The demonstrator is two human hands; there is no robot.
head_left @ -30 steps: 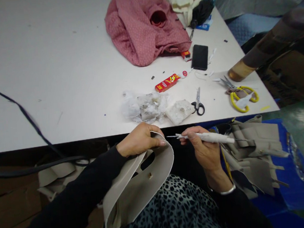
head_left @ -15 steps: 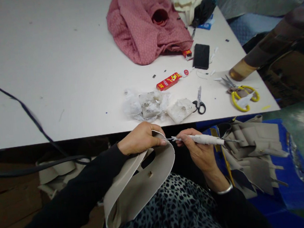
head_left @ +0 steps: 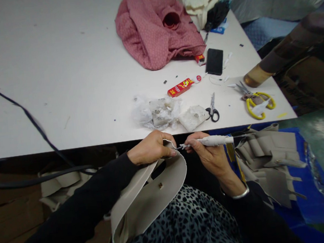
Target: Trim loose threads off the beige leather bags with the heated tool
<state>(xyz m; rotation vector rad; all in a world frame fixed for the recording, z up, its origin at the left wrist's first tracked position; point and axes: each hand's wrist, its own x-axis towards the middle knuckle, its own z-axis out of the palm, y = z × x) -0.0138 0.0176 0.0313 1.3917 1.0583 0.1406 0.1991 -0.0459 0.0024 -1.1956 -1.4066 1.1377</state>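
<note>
Over my lap, my left hand (head_left: 153, 148) pinches the upper edge of a light grey leather-like bag (head_left: 157, 201), its thumb on the inner face. The bag is curved open, with a dark oval cutout and a small metal fitting (head_left: 160, 186) on it. My right hand (head_left: 209, 155) grips a pen-shaped tool (head_left: 217, 140), whose shaft is wrapped in white material. Frayed white bits surround the tool's front end, and its thin tip reaches the bag's edge beside my left thumb. Whether the tip touches the edge, I cannot tell.
On the white table (head_left: 48, 90) lie crumpled plastic-wrapped blocks (head_left: 162, 112), black-handled scissors (head_left: 212, 111), yellow-handled scissors (head_left: 258, 103), a red packet (head_left: 180, 87), a black phone-like slab (head_left: 214, 61) and pink cloth (head_left: 151, 35). Grey pieces (head_left: 275, 157) are piled on blue sheeting at right. A black strap (head_left: 34, 121) hangs left.
My right hand has shifted slightly up, and the tool's rear end has swung up and left, levelling it. My left hand and the bag stay nearly still.
</note>
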